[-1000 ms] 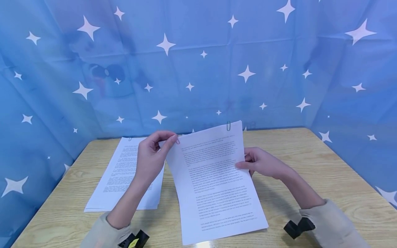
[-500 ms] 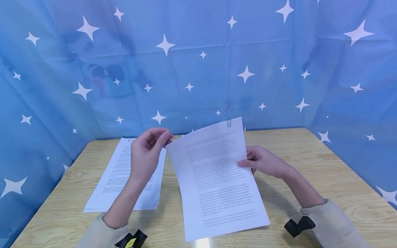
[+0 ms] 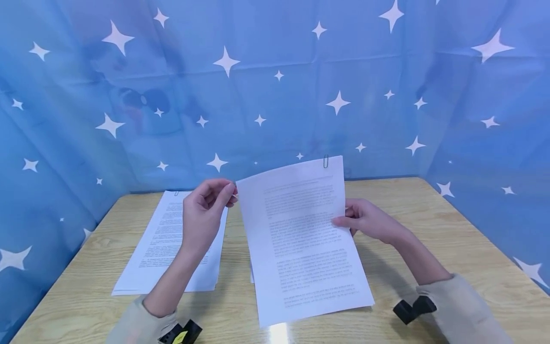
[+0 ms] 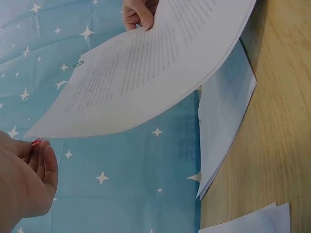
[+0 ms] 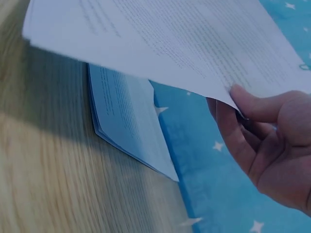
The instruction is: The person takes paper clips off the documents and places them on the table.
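Observation:
Printed sheets of paper (image 3: 305, 258) are held up, tilted, over the table, their upper part slightly bowed. My right hand (image 3: 373, 222) grips them at the right edge, thumb in front and fingers behind. A green paper clip (image 3: 325, 161) sits on their top edge near the right corner. At the top left corner is my left hand (image 3: 201, 217), its thumb and fingertips pinching a red paper clip (image 4: 37, 141). In the left wrist view that clip shows just off the sheets' corner.
A second pile of printed sheets (image 3: 161, 243) lies on the left of the wooden table (image 3: 434, 215), with a paper clip (image 3: 176, 193) at its top edge. More sheets (image 4: 224, 114) lie behind the held ones, mostly hidden in the head view. A blue starred curtain (image 3: 275, 95) hangs behind.
The red paper clip has come off the sheets' top left corner into my left hand, which has shifted slightly left. The sheets have risen a little and their top left corner is free.

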### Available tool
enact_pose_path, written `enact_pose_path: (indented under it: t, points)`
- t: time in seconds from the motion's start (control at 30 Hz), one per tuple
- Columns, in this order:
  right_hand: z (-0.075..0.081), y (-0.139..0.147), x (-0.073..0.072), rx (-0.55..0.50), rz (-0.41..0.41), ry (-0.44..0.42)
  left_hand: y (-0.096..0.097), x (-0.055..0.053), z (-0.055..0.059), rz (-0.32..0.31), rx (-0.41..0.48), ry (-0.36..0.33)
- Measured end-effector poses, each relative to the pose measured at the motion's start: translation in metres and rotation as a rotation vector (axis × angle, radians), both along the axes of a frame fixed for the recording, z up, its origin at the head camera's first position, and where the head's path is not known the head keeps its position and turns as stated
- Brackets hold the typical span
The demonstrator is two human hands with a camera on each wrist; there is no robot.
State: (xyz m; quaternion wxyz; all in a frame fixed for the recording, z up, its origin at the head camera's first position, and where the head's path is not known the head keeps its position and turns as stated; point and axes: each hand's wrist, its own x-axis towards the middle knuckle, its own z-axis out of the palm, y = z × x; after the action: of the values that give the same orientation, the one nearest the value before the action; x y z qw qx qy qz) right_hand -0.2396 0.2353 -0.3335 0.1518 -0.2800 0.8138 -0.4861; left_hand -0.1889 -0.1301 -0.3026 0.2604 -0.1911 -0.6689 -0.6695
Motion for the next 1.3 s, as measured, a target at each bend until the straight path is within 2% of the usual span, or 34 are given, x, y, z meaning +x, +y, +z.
enact_pose_path:
  t: [0.3, 0.43, 0.63, 0.83, 1.07, 1.3]
  points:
    - [0.001, 0.000, -0.005, -0.034, 0.004, -0.002, -0.001, -0.001, -0.009, 0.007, -0.020, -0.082]
    - [0.001, 0.001, -0.006, -0.040, -0.003, -0.010, -0.002, -0.002, -0.016, -0.003, -0.039, -0.143]
    - [0.001, 0.003, -0.006, -0.039, -0.009, -0.003, -0.005, -0.003, -0.027, -0.018, -0.109, -0.235]
    - [0.001, 0.005, -0.004, -0.035, -0.028, 0.002, -0.010, -0.001, -0.037, -0.003, -0.197, -0.322]
    - [0.001, 0.008, -0.003, -0.029, -0.045, 0.001, -0.014, 0.002, -0.046, 0.003, -0.302, -0.388]
    - [0.002, 0.010, -0.002, -0.030, -0.046, -0.004, -0.016, 0.005, -0.050, -0.042, -0.395, -0.446]
